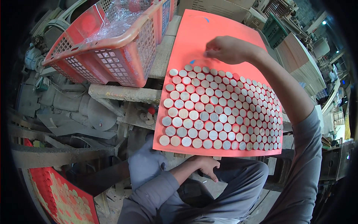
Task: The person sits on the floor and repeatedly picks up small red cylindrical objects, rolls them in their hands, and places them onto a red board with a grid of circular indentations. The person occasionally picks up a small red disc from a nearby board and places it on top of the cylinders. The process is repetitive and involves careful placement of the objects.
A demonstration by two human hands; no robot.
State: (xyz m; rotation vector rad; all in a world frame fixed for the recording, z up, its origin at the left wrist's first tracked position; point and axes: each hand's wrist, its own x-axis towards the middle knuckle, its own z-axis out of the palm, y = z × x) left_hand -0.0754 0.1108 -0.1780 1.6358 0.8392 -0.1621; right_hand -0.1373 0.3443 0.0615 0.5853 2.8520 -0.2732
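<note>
A flat red board (194, 33) lies before me, its nearer part covered by close rows of short round pieces (193, 133) with pale, wood-like tops and red sides. Over the bare far part, just beyond the last row, is my right hand (231, 50). Its fingers are curled downward and slightly blurred; whatever they may hold is hidden. My left hand (205, 165) rests over my lap below the board's near edge, its fingers loosely apart with nothing in them. Two small blue marks show on the board, one (192, 62) close to the last row.
At the left, a red plastic crate (123, 52) holds clear plastic wrap, beside a worn wooden beam (123, 93). Another red board with round pieces (63, 194) leans at the lower left. A cardboard box (216, 10) and stacked panels (300, 61) stand beyond.
</note>
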